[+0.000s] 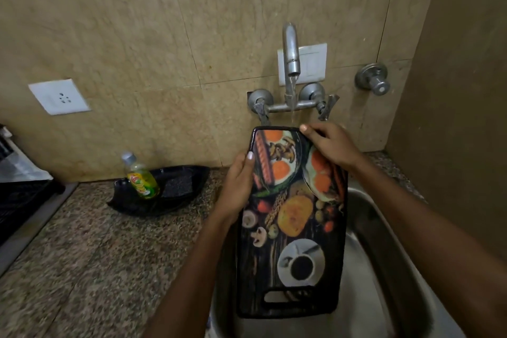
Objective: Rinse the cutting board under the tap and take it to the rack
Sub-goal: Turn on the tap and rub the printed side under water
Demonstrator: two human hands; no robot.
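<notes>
Both grips clamp the black, food-printed cutting board, seemingly wet, under the running tap.

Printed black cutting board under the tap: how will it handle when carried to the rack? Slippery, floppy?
The printed black cutting board probably stays stiff: it spans the steel sink flat, without sagging. Likely slippery, since water from the metal tap runs onto its glossy face. The left hand grips its edge and the right hand its top, so it looks manageable.
</notes>
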